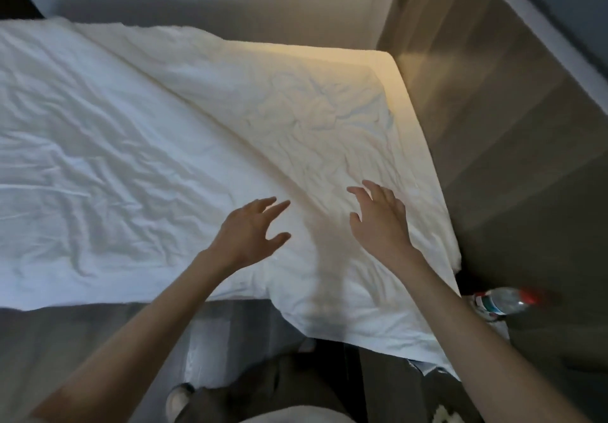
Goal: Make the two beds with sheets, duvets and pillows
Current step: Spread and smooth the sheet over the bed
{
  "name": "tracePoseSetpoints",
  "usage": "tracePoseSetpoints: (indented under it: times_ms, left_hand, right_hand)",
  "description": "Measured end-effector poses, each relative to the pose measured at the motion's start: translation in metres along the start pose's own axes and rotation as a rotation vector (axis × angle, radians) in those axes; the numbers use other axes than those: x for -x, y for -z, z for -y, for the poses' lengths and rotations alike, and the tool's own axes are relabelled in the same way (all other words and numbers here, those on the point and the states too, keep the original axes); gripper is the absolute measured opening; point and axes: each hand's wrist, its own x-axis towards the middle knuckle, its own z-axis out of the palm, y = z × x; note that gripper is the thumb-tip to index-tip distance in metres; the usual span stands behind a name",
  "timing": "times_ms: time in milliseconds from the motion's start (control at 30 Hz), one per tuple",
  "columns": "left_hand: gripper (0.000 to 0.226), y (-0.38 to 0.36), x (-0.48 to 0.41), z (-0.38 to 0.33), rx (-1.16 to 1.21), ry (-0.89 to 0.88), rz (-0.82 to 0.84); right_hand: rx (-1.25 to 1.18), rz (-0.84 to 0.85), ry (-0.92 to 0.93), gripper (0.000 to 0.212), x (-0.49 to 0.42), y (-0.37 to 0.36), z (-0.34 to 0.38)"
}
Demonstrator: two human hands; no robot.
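Observation:
A creased white sheet (138,146) covers the bed, and one corner of it hangs over the near edge toward my legs. A long fold runs diagonally across it from the far left to the near middle. My left hand (251,230) is stretched out over the sheet just left of that fold, fingers spread and holding nothing. Right of the fold, my right hand (378,217) reaches out the same way, fingers spread above the crumpled cloth. Whether either palm touches the sheet I cannot tell. No duvet or pillow is in view.
A wooden headboard panel (493,110) stands along the bed's right side. A plastic water bottle (503,299) with a red cap lies on a surface at the bed's right corner. Grey floor (65,340) runs along the near side. A pale wall is beyond the bed.

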Motion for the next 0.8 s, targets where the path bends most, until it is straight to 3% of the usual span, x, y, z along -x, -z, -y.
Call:
tracePoseSetpoints:
  times_ms: [200, 533, 800]
  left_hand:
    - [0.066, 0.041, 0.09, 0.119, -0.012, 0.138, -0.165]
    - [0.063, 0.108, 0.293, 0.334, -0.03, 0.397, -0.288]
    - [0.065, 0.156, 0.386, 0.467, -0.015, 0.621, -0.413]
  right_hand:
    - [0.052, 0.041, 0.184, 0.05, -0.005, -0.023, 0.142]
    - [0.067, 0.073, 0.444, 0.051, 0.019, -0.081, 0.415]
    - [0.052, 0.147, 0.691, 0.052, 0.014, -0.119, 0.604]
